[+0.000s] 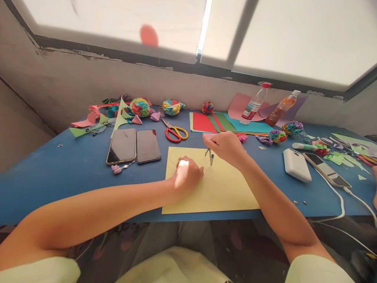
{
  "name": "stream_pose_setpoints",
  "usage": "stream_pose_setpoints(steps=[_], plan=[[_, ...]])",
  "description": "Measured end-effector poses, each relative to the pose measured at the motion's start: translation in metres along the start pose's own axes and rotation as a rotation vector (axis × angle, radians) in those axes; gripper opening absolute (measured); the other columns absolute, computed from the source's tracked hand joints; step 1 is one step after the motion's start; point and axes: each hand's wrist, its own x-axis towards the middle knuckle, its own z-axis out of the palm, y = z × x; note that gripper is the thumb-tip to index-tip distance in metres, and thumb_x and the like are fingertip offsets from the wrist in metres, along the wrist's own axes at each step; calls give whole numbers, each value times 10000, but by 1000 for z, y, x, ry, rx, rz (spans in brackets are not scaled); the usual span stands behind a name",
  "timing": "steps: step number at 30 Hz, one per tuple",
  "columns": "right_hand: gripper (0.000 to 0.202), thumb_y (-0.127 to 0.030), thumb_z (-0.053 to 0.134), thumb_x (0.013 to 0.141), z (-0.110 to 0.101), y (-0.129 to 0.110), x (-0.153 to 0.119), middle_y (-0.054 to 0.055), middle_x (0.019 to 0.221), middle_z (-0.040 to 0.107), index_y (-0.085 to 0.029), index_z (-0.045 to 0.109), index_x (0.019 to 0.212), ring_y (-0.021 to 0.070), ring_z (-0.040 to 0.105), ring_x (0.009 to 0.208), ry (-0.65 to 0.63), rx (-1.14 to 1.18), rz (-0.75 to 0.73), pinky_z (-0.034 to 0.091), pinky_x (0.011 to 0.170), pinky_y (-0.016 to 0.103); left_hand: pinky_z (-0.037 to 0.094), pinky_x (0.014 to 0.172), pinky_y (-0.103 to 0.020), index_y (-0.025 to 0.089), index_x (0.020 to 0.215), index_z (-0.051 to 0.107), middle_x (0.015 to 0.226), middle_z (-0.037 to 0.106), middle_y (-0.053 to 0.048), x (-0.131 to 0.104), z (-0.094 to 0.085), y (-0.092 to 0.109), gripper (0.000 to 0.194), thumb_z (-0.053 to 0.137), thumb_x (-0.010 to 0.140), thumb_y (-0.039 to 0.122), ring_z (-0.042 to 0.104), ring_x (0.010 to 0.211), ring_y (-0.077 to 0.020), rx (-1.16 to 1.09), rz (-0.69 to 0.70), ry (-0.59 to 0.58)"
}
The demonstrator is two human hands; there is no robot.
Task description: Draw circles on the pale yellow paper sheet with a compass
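A sheet of yellow paper (226, 192) lies flat on the blue table in front of me. My left hand (188, 175) rests on its left half, fingers lightly curled and pressed down on the sheet, with nothing seen in it. Part of a drawn circle shows beside that hand, partly hidden by it. My right hand (226, 147) grips the top of a drawing compass (211, 157) between thumb and fingers. The compass stands over the upper middle of the paper, legs pointing down; whether both tips touch is too small to tell.
Scissors (174, 133) and two phones (121, 146) lie to the left. Coloured paper sheets (203, 122), paper balls (140, 107) and two bottles (255, 103) line the back. On the right are a white power bank (297, 165), a cabled phone (326, 169) and paper scraps. Another person's hand shows at the right edge.
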Motion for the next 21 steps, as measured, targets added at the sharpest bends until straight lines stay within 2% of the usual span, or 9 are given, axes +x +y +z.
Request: stream_pose_setpoints(steps=[3, 6, 12, 15, 21], plan=[[536, -419, 364, 887, 2, 3, 1, -25, 435, 257, -181, 322, 409, 89, 226, 461, 27, 76, 19, 173, 499, 268, 273, 540, -298, 91, 628, 582, 481, 439, -38, -6, -4, 0, 274, 457, 867, 141, 459, 518, -160, 130, 118, 3], [547, -449, 384, 883, 1, 5, 2, -28, 419, 254, -186, 295, 412, 83, 218, 442, 22, 151, 33, 165, 481, 272, 216, 511, -287, 106, 553, 521, 460, 418, -27, -14, -7, 5, 330, 438, 872, 128, 421, 466, -133, 225, 273, 78], [628, -564, 295, 892, 8, 8, 6, -14, 401, 262, -192, 302, 387, 91, 245, 431, 82, 121, 64, 184, 486, 272, 108, 485, -295, 122, 526, 497, 468, 432, -33, -27, -9, 18, 394, 399, 892, 228, 417, 424, -122, 258, 614, 421], [639, -582, 259, 897, 11, 7, 8, -17, 419, 247, -191, 321, 395, 94, 234, 439, 111, 35, 42, 192, 497, 270, 91, 483, -298, 129, 521, 489, 470, 441, -31, -29, -8, 20, 385, 400, 883, 228, 410, 414, -120, 208, 664, 505], [554, -495, 383, 885, 5, 11, 6, -31, 443, 211, -189, 275, 436, 88, 211, 455, 14, 78, 3, 168, 487, 273, 95, 486, -292, 131, 551, 487, 487, 470, -35, -28, -5, 19, 367, 409, 889, 249, 418, 427, -119, 177, 661, 448]])
